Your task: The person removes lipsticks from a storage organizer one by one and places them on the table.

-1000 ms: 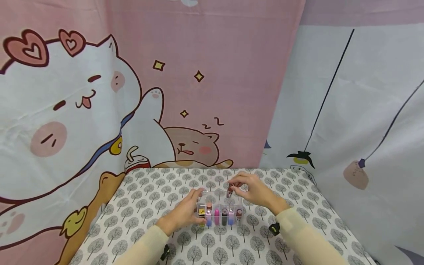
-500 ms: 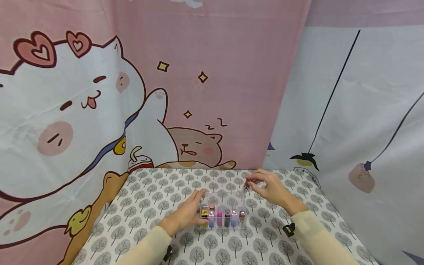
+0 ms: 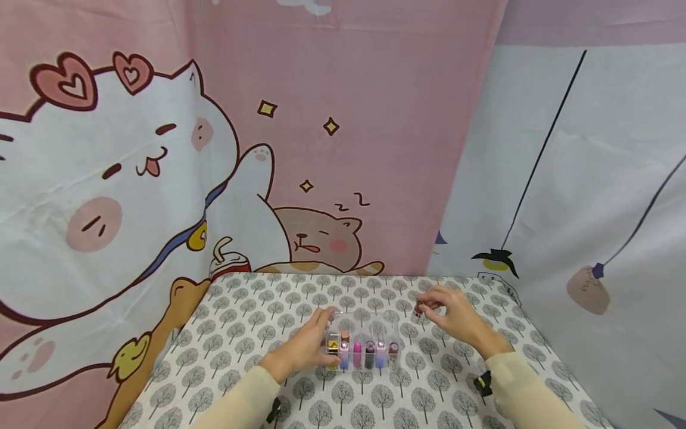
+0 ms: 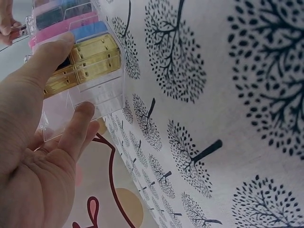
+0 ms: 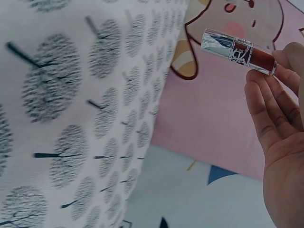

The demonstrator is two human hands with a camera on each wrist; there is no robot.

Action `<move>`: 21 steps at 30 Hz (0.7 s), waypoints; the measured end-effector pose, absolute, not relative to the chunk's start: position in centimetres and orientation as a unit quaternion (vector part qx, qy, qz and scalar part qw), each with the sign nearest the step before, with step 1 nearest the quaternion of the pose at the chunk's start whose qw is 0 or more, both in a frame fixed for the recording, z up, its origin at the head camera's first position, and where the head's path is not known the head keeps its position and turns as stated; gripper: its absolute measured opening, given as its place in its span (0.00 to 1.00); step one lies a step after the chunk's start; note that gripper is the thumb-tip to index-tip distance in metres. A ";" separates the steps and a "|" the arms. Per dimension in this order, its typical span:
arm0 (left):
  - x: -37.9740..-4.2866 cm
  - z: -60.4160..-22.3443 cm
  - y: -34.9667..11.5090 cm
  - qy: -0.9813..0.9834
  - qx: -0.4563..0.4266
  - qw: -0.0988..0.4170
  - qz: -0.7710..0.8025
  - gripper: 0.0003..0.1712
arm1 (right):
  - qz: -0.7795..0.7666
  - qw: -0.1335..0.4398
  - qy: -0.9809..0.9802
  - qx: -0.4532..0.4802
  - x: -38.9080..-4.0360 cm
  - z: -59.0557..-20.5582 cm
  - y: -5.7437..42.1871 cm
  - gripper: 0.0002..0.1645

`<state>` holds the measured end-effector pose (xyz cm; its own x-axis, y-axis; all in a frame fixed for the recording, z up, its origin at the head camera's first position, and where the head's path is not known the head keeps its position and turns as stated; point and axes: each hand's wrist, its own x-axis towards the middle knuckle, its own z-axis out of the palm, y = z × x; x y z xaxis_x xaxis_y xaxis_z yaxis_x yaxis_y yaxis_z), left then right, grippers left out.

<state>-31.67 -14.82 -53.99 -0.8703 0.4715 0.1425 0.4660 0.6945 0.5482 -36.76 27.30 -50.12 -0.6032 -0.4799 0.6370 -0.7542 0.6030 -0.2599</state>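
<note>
On the table, a clear plastic lipstick organizer (image 3: 370,320) stands with a row of cosmetic tubes in its front compartments. My left hand (image 3: 304,347) grips its left end, thumb at the front and fingers behind; in the left wrist view the thumb lies beside a gold-and-black tube (image 4: 97,57). To the right of the organizer, my right hand (image 3: 457,313) pinches a lip gloss tube (image 5: 240,52) between thumb and fingertips. This tube is brownish red at the held end and has a clear silvery cap, which points down toward the tabletop. It is apart from the organizer.
The front row also shows a bright pink tube (image 3: 357,353), a dark one (image 3: 370,354), a purple-blue one (image 3: 380,354) and a reddish-brown one (image 3: 393,350). A tree-print cloth (image 3: 300,411) covers the table. Cartoon-print curtains (image 3: 386,149) hang behind.
My right hand has carried the lip gloss tube from above the organizer's rear compartments out to its right side and then lower. The left hand keeps its grip on the organizer; the head view has shifted slightly.
</note>
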 end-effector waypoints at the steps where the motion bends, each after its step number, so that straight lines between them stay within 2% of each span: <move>1: -31.7 -54.0 -14.8 0.921 0.256 0.003 0.295 0.74 | 0.264 0.260 -0.857 0.359 -36.7 -50.5 27.5 0.15; 14: -31.5 -53.8 -14.7 0.919 0.262 0.004 0.293 0.74 | 0.243 0.201 -0.901 0.299 -36.4 -53.5 29.7 0.14; 21: -31.6 -53.7 -14.6 0.922 0.260 0.000 0.288 0.75 | 0.245 0.194 -0.904 0.293 -36.6 -53.9 29.9 0.14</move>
<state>-31.57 -14.58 -53.65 -0.8653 0.4784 0.1497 0.4785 0.6993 0.5311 -36.63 29.87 -53.95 -0.7533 -0.4344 0.4937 -0.6244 0.7081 -0.3297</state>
